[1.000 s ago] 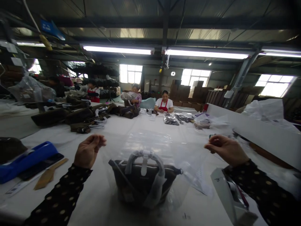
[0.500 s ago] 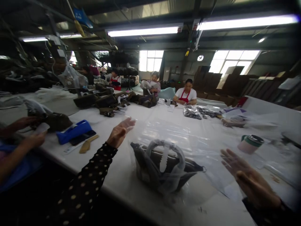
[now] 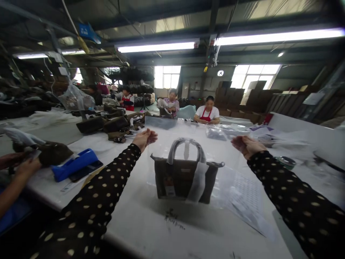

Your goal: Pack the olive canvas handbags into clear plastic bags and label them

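Observation:
A dark handbag (image 3: pixel 176 176) stands upright on the white table, its looped handles wrapped in pale covering and a tag on its front. Behind and above it, thin clear plastic (image 3: pixel 185 127) spans the space between my hands, its edges hard to make out. Beyond the handbag's left end, my left hand (image 3: pixel 145 139) is raised with fingers pinched on the plastic. My right hand (image 3: pixel 248 145), slightly blurred, is closed on the plastic's other side, past the handbag's right end. Neither hand touches the handbag.
At left, another person's hands (image 3: pixel 25 167) hold a dark bag near a blue object (image 3: pixel 77 165) and a dark phone (image 3: pixel 86 171). Dark bags (image 3: pixel 115 124) lie behind. A printed plastic sheet (image 3: pixel 246 194) and a round tin (image 3: pixel 286 162) are at right. People sit across the table.
The handbag now stands upright, turned front-on, without the plastic seen draped over it before. My open hands have closed; the right moved up and left, the left slightly up. The view has shifted.

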The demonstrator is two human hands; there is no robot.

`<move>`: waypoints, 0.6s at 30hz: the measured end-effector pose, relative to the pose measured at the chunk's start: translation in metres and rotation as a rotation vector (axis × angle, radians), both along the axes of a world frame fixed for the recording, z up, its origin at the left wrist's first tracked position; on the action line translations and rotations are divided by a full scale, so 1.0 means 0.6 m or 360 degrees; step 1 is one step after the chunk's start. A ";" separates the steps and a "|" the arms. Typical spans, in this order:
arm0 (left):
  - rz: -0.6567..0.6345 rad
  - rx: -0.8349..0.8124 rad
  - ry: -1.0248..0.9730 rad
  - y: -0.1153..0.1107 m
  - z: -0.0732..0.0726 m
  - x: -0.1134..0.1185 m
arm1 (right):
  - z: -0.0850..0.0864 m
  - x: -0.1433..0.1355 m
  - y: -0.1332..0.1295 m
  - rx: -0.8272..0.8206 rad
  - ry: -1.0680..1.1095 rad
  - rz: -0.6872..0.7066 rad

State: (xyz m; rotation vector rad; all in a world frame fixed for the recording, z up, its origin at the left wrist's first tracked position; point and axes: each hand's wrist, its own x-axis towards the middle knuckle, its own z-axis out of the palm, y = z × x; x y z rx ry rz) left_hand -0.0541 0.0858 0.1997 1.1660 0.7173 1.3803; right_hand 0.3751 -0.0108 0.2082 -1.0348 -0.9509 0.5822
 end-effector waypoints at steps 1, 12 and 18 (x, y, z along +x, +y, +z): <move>-0.0009 0.0030 -0.0010 -0.003 0.010 -0.007 | 0.007 0.006 0.002 0.0004 0.0058 0.0016; -0.0852 -0.0012 0.0755 -0.194 -0.272 -0.086 | -0.315 0.022 -0.225 -0.0728 0.0167 0.0392; -0.1099 0.0000 0.1112 -0.268 -0.370 -0.094 | -0.394 0.043 -0.338 -0.1165 -0.0305 0.0749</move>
